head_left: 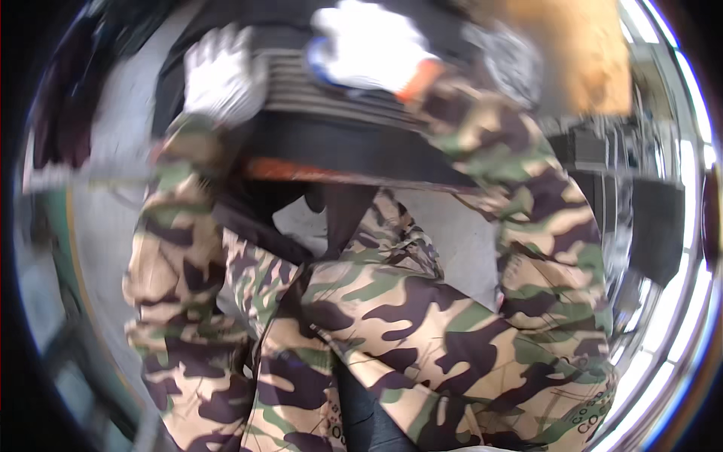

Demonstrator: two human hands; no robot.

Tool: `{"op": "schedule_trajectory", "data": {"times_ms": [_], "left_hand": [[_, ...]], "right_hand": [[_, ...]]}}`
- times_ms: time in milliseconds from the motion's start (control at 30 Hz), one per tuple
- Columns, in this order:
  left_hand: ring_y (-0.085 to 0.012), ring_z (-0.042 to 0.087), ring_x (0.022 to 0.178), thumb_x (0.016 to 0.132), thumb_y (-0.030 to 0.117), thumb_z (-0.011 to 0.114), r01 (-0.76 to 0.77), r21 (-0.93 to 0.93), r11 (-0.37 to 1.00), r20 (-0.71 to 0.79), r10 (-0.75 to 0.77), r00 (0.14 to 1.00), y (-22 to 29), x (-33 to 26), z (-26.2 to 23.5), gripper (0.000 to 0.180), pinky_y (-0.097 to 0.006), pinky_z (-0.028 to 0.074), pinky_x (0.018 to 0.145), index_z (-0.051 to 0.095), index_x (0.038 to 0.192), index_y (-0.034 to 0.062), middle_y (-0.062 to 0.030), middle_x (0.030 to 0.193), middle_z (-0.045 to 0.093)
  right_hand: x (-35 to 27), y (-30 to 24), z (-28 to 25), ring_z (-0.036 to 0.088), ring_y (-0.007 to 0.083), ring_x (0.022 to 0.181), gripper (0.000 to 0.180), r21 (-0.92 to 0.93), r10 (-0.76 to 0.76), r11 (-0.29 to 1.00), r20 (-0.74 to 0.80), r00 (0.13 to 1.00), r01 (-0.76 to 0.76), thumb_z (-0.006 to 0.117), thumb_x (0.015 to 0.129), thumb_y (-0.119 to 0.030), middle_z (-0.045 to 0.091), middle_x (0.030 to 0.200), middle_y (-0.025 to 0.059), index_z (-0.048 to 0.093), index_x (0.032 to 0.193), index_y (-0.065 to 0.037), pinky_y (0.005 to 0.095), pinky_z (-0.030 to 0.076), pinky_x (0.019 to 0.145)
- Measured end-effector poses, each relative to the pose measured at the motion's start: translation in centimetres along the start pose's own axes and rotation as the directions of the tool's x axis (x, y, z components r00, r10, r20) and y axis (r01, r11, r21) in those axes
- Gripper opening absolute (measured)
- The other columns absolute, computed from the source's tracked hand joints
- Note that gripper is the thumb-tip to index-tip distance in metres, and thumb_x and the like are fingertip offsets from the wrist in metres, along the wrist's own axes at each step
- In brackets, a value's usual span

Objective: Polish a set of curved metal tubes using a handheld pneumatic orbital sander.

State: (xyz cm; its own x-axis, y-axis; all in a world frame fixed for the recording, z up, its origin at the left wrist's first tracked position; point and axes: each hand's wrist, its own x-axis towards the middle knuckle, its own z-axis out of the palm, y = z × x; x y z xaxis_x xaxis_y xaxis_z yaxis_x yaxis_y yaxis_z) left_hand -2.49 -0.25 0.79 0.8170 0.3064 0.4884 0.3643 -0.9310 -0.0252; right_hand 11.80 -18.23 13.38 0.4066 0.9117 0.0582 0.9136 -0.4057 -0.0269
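Note:
My left hand, in a white knit glove, lies with its fingers stretched out at the left end of a grey ribbed strip. The strip is on a black-covered work surface. To the right of it my right hand, in a white glove with an orange cuff, is over the far side of the strip. Motion smears its fingers. A blue edge shows along that hand's left side; whether it is a held thing or part of the glove I cannot tell.
A worn orange-red edge runs along the front of the work surface. A crumpled clear plastic piece lies right of my right hand, by a yellowish wooden board. Dark boxes stand farther right. Grey floor shows below.

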Motion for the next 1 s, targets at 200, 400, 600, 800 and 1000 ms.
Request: {"op": "schedule_trajectory", "data": {"times_ms": [200, 400, 600, 800, 1000], "left_hand": [[-0.0432, 0.047, 0.145, 0.104, 0.034, 0.056, -0.006, 0.090, 0.996, 0.179, -0.010, 0.984, -3.7, -1.4, -0.2, 0.054, -0.058, 0.032, 0.121, 0.056, 0.151, 0.0064, -0.0217, 0.157, 0.053], [-0.0451, 0.041, 0.150, 0.110, 0.035, 0.048, -0.033, 0.074, 0.997, 0.285, 0.011, 0.959, -2.7, -0.1, 1.1, 0.053, -0.061, 0.028, 0.123, 0.052, 0.155, 0.0071, -0.0225, 0.162, 0.047], [-0.0434, 0.034, 0.156, 0.111, 0.034, 0.045, -0.034, 0.101, 0.994, 0.346, -0.003, 0.938, -3.4, -1.0, 0.0, 0.055, -0.058, 0.022, 0.128, 0.046, 0.160, 0.0090, -0.0213, 0.167, 0.042], [-0.0458, 0.034, 0.155, 0.111, 0.033, 0.046, 0.031, 0.097, 0.995, 0.357, -0.063, 0.932, -3.7, -0.7, -1.1, 0.055, -0.059, 0.023, 0.127, 0.048, 0.159, 0.0066, -0.0224, 0.166, 0.043], [-0.0463, 0.036, 0.154, 0.109, 0.030, 0.048, 0.008, 0.050, 0.999, 0.315, -0.024, 0.949, -2.5, 0.0, -0.8, 0.054, -0.059, 0.023, 0.127, 0.049, 0.157, 0.0046, -0.0237, 0.164, 0.044]], "right_hand": [[2.3, -1.5, 0.2, 0.080, 0.0320, 0.091, 0.026, 0.149, 0.007, 0.989, 0.061, 0.998, -0.016, 0.074, 0.072, -0.014, 0.080, 0.093, 0.0156, 0.084, 0.095, -0.010, 0.0443, 0.065, 0.074], [3.8, 0.4, 2.8, 0.078, 0.0301, 0.095, 0.029, 0.170, -0.008, 0.985, -0.070, 0.998, 0.020, 0.076, 0.079, -0.026, 0.080, 0.104, 0.0164, 0.084, 0.100, -0.008, 0.0448, 0.062, 0.079], [2.6, -0.6, 2.3, 0.075, 0.0325, 0.103, 0.032, 0.192, 0.051, 0.981, -0.060, 0.997, -0.039, 0.077, 0.075, -0.022, 0.077, 0.110, 0.0169, 0.082, 0.102, -0.005, 0.0443, 0.062, 0.081], [2.2, -0.3, 2.5, 0.070, 0.0342, 0.108, 0.029, 0.214, 0.100, 0.974, -0.127, 0.987, -0.071, 0.072, 0.082, -0.021, 0.073, 0.109, 0.0177, 0.077, 0.106, -0.006, 0.0462, 0.059, 0.091], [1.9, 1.1, 1.4, 0.070, 0.0308, 0.111, 0.032, 0.194, 0.093, 0.978, -0.103, 0.990, -0.072, 0.078, 0.078, -0.022, 0.075, 0.113, 0.0139, 0.081, 0.106, -0.008, 0.0469, 0.058, 0.092]]}}
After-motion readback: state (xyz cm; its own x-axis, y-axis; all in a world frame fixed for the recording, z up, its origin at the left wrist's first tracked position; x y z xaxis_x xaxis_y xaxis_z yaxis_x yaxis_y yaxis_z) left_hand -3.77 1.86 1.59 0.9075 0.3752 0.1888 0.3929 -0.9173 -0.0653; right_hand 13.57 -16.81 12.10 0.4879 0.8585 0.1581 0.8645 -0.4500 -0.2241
